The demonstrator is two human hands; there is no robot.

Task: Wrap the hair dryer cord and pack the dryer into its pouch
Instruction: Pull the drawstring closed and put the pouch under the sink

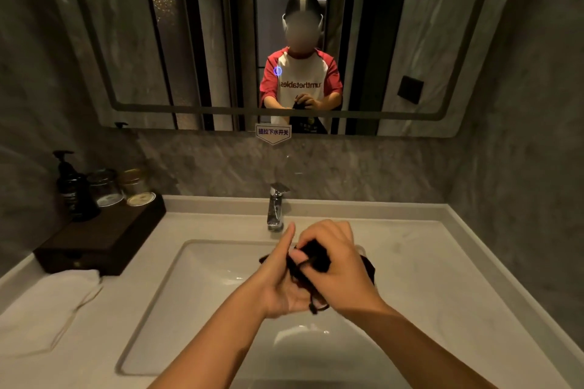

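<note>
You are facing a small white sign (273, 133) that is hanging at the bottom edge of the mirror (126, 41), just above the tap (275, 208). It is showing five dark Chinese characters: 提拉下水开关. In the mirror your shirt (300, 85) is showing one line of dark letters, reversed by the reflection; it is reading about as "turnthetables", but the first letter is not sure. The black pump bottle (71, 186) at the left is carrying a pale label, too small for reading. The black pouch in the reflection is showing a gold mark, not readable.
</note>
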